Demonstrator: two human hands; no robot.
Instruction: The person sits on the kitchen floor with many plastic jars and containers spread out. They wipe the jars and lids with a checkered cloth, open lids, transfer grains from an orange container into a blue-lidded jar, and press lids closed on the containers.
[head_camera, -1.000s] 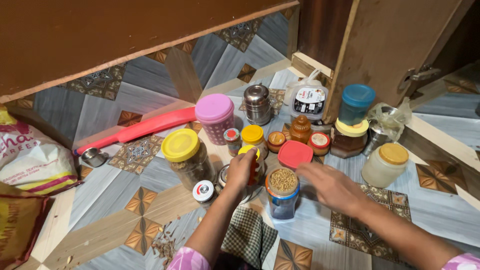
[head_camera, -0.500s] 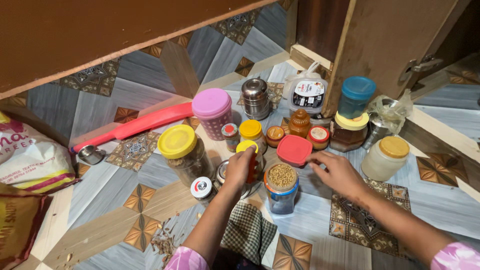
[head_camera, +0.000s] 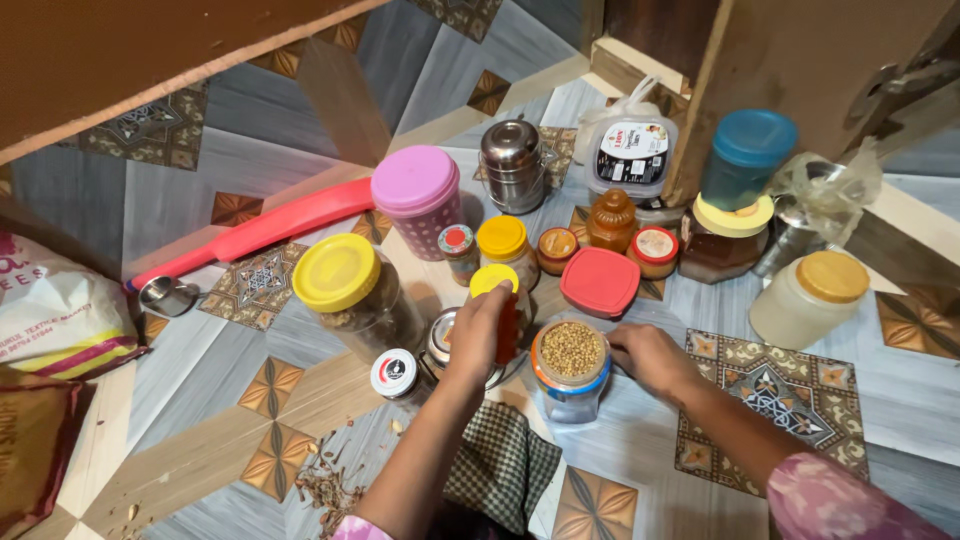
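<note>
Gripping a yellow-capped bottle (head_camera: 500, 310) in the left hand (head_camera: 478, 335), fingers wrapped shut, leaves the open seed jar (head_camera: 570, 370) exposed. The right hand (head_camera: 645, 357), fingers curled against that jar's right side, could tip it and spill seeds over the floor (head_camera: 200, 390).

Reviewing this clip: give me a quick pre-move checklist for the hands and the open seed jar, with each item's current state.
1. Left hand grips the small yellow-capped bottle: ok.
2. Right hand is at the open seed jar; whether it grips the jar: cannot tell.
3. Seed jar upright, seeds inside: ok.
4. Red lid is off the jar, lying just behind it within reach: ok.
5. Room around the jar: not ok, other jars crowd close.
6. Floor free of spills: not ok, scattered bits near the left arm.
</note>
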